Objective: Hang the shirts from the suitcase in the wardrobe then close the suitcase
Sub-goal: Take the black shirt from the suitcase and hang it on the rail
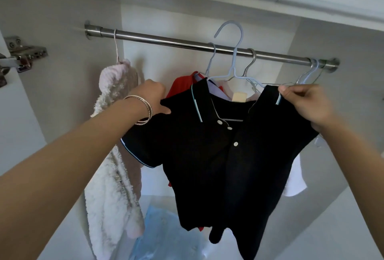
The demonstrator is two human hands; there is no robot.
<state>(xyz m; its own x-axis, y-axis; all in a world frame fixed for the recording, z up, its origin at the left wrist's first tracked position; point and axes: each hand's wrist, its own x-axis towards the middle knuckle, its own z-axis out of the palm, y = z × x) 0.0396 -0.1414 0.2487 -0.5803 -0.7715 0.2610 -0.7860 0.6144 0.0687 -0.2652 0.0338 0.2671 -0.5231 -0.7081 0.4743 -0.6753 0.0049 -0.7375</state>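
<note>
Holding the black shirt (207, 156) at mid-frame, the left hand (154, 95) and right hand (305, 102) pinch its shoulders in their fingers. Its hanger (234, 60) is not yet on the rail (166, 40). Other clothes hang behind; the suitcase is out of view.

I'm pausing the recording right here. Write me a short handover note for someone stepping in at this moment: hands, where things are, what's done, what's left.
Left hand: gripping the left shoulder of the black polo shirt.
Right hand: pinching the shirt's right collar and shoulder.
The shirt is on a pale blue hanger, held up in front of the wardrobe rail; the hook is raised above the rail, not yet on it.
Done: a red shirt and other garments hang on the rail; a fluffy pale robe hangs at the left.
Left: hook this hanger onto the rail, let go. The suitcase is out of view, so check for remaining shirts, then close it.
</note>
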